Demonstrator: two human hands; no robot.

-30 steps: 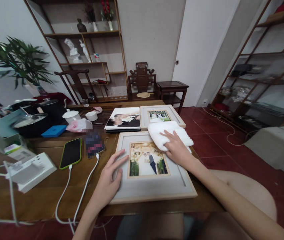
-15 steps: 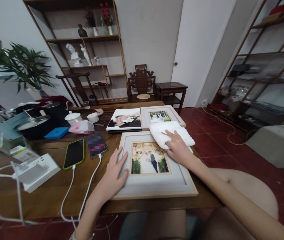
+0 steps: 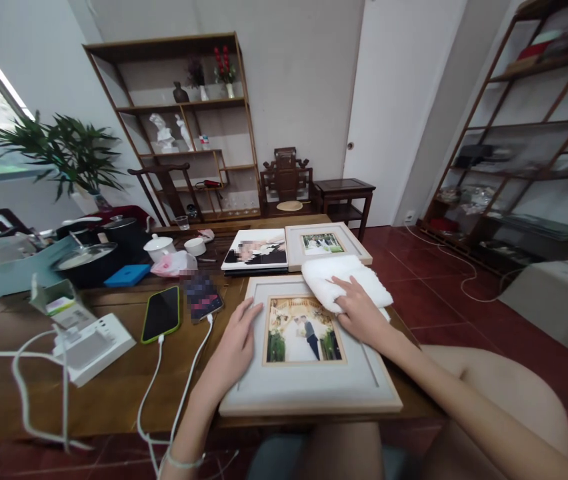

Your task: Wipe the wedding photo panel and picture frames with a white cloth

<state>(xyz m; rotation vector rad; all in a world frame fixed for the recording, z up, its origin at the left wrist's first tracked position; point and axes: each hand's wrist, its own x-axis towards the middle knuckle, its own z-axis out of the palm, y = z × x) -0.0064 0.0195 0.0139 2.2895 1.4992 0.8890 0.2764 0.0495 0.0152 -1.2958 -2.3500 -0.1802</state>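
Note:
A light-wood picture frame (image 3: 309,402) with a wedding photo lies face up at the near edge of the table. My left hand (image 3: 234,343) holds its left side, fingers close together along the edge. Over the frame's upper right corner is a folded white towel (image 3: 324,280). My right hand (image 3: 359,310) grips the towel from above, pressing it down, with some fingertips sunk into the pile. Just behind, a second picture frame (image 3: 294,243) lies flat, its near right part covered by the towel. Beside that one is a stack topped by a photo panel (image 3: 269,243).
Left of the frame, a green-cased phone (image 3: 161,315) and another phone (image 3: 204,297) lie on charging cables. Farther left are a white box (image 3: 97,353), a blue box (image 3: 127,275) and a lidded pan (image 3: 87,257). Floor drops off right of the table.
My left hand's spread fingers have drawn together and shifted onto the frame's left edge. My right hand and the towel stay at the upper right corner. The view has tilted up slightly.

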